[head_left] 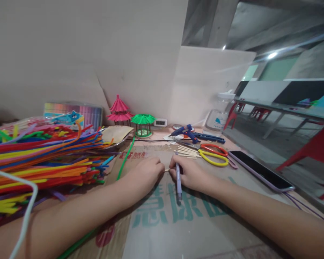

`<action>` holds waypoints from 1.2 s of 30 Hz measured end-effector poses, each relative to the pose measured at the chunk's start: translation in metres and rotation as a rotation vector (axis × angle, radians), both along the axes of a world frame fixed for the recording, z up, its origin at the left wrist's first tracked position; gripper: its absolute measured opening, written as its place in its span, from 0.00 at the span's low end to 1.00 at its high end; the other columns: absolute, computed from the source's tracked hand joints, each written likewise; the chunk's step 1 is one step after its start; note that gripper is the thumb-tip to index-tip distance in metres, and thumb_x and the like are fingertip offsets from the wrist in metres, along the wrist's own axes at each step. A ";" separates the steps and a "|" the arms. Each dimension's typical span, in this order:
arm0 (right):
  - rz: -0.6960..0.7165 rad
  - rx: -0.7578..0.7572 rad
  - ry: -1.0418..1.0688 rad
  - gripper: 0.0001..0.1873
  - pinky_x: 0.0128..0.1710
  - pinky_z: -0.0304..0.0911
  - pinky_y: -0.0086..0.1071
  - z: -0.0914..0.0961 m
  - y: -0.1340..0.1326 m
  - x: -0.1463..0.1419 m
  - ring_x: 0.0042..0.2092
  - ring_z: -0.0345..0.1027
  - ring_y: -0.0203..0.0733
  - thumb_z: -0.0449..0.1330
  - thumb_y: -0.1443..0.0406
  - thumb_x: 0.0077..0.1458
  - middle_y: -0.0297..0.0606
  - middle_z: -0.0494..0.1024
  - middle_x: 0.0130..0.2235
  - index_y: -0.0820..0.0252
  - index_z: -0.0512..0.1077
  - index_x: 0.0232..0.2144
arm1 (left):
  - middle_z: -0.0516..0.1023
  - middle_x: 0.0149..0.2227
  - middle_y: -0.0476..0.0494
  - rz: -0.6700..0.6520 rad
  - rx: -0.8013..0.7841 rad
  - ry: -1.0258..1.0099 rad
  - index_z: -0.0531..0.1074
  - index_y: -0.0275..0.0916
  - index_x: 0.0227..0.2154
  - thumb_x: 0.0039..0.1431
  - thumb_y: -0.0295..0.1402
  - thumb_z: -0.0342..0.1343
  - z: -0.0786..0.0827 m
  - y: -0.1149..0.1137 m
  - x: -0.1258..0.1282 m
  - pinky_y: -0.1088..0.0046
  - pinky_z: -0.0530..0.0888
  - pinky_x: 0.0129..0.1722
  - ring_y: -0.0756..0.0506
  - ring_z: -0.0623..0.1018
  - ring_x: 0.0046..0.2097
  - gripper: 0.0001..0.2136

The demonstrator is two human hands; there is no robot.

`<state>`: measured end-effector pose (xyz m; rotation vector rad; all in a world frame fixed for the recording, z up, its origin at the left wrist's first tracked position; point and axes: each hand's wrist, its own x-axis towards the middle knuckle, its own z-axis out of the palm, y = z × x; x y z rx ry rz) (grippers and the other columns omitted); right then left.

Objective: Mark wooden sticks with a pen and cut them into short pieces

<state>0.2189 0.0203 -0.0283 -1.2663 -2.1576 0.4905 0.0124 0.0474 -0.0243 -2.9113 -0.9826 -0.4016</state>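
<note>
Short, pale wooden stick (166, 170) lies crosswise between left hand (148, 172), pinching it, and right hand (190, 172), gripping slim lilac pen (178, 180).

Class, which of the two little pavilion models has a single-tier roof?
The green-roofed model, beside the white display: it has one tier, whereas the pink-roofed model on its left has two.

Left hand (147, 173), right hand (191, 171) bare; left forearm (89, 208), right forearm (259, 209) bare, smoothly tapered.

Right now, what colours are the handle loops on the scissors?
One orange loop and one yellow loop, shown in the head view.
</note>
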 end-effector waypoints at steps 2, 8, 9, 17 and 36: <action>-0.027 0.010 0.007 0.08 0.30 0.54 0.28 -0.002 0.001 0.000 0.29 0.62 0.37 0.59 0.74 0.49 0.29 0.70 0.26 0.57 0.66 0.29 | 0.74 0.33 0.43 0.003 0.012 -0.014 0.76 0.37 0.31 0.64 0.24 0.49 -0.005 0.003 -0.002 0.70 0.68 0.35 0.45 0.73 0.35 0.11; -0.039 0.030 0.023 0.04 0.34 0.58 0.28 -0.004 0.005 -0.003 0.33 0.66 0.37 0.60 0.69 0.53 0.31 0.74 0.30 0.56 0.69 0.33 | 0.74 0.30 0.45 0.008 0.061 -0.051 0.74 0.38 0.28 0.60 0.22 0.48 -0.017 0.015 -0.002 0.72 0.69 0.32 0.46 0.73 0.32 0.12; -0.043 0.030 0.024 0.04 0.33 0.58 0.28 -0.004 0.006 -0.003 0.32 0.65 0.37 0.60 0.70 0.53 0.31 0.73 0.29 0.56 0.69 0.32 | 0.75 0.29 0.44 0.014 0.066 -0.055 0.74 0.38 0.28 0.60 0.22 0.47 -0.017 0.016 -0.002 0.71 0.69 0.32 0.46 0.74 0.32 0.12; -0.013 0.012 0.092 0.04 0.35 0.61 0.29 -0.002 0.006 -0.002 0.35 0.68 0.39 0.57 0.68 0.57 0.32 0.75 0.33 0.55 0.69 0.36 | 0.81 0.44 0.43 0.019 -0.003 -0.135 0.74 0.42 0.44 0.61 0.26 0.50 0.004 0.002 -0.001 0.66 0.75 0.44 0.42 0.79 0.44 0.12; 0.132 0.033 0.099 0.05 0.41 0.64 0.33 -0.002 0.002 -0.003 0.40 0.70 0.41 0.51 0.68 0.61 0.38 0.77 0.40 0.56 0.66 0.39 | 0.80 0.42 0.45 0.035 -0.236 -0.289 0.69 0.39 0.52 0.57 0.29 0.56 0.012 -0.008 0.009 0.72 0.74 0.45 0.46 0.78 0.43 0.19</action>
